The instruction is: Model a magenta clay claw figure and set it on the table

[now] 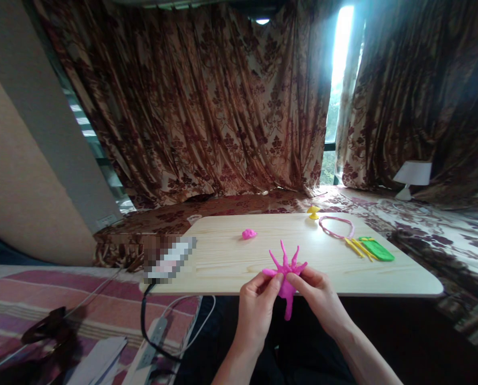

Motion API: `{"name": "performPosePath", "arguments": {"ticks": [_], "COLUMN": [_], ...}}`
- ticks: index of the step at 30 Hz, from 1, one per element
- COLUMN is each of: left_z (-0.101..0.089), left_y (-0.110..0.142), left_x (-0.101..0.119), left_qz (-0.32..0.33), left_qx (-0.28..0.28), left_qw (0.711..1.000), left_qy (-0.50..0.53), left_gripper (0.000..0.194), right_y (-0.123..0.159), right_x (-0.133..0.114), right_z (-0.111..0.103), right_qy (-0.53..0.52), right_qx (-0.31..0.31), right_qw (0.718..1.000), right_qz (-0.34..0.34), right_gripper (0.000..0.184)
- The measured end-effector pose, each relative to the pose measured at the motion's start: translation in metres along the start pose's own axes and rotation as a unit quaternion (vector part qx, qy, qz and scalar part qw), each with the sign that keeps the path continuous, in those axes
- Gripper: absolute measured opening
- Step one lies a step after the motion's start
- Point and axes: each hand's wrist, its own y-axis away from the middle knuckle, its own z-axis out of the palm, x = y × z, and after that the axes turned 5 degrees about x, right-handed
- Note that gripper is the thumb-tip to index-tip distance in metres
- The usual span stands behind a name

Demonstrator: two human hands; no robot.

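Observation:
Both hands hold a bright pink modelling clay figure (pixel 287 291) over the table's near edge. Several thin spikes fan out from its top, and one strip hangs down below. My left hand (pixel 258 297) pinches its left side, thumb on the front. On the other side, my right hand (pixel 319 294) grips it with the thumb pressed near the middle. The fingers behind the clay are partly hidden. A smaller pink clay lump (pixel 249 234) lies farther back on the wooden table (pixel 218 262).
At the table's right are a yellow mushroom-like piece (pixel 313 213), a pink twisted ring (pixel 337 227), yellow sticks (pixel 359 248) and a green flat piece (pixel 377 249). A blurred-out object (pixel 170 259) with a black cable lies left. A white lamp (pixel 413 174) stands behind.

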Motion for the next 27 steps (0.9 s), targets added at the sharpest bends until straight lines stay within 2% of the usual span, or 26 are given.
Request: {"name": "performPosePath", "arguments": {"ticks": [5, 11, 16, 22, 27], "left_z": [0.002, -0.001, -0.006, -0.004, -0.002], "left_y": [0.001, -0.001, -0.003, -0.002, -0.001], "left_x": [0.003, -0.003, -0.010, -0.007, -0.005], "left_qz": [-0.014, -0.019, -0.034, -0.044, -0.049], "left_qx": [-0.007, -0.002, -0.012, -0.031, -0.034], "left_qw": [0.999, 1.000, 0.999, 0.998, 0.998], "left_qy": [0.028, 0.006, 0.018, 0.027, 0.026], "left_gripper": [0.023, 0.029, 0.030, 0.028, 0.029], "right_y": [0.000, 0.000, 0.001, -0.002, -0.003], "right_x": [-0.002, 0.001, -0.002, -0.005, -0.003], "right_z": [0.000, -0.003, -0.004, -0.007, -0.008], "right_qy": [0.010, 0.016, 0.006, 0.024, 0.033], "right_qx": [0.007, 0.007, -0.019, 0.014, 0.007], "right_qw": [1.000, 1.000, 1.000, 0.999, 0.999], "right_qz": [0.002, -0.005, 0.013, -0.017, -0.015], "right_gripper": [0.027, 0.019, 0.021, 0.025, 0.028]}}
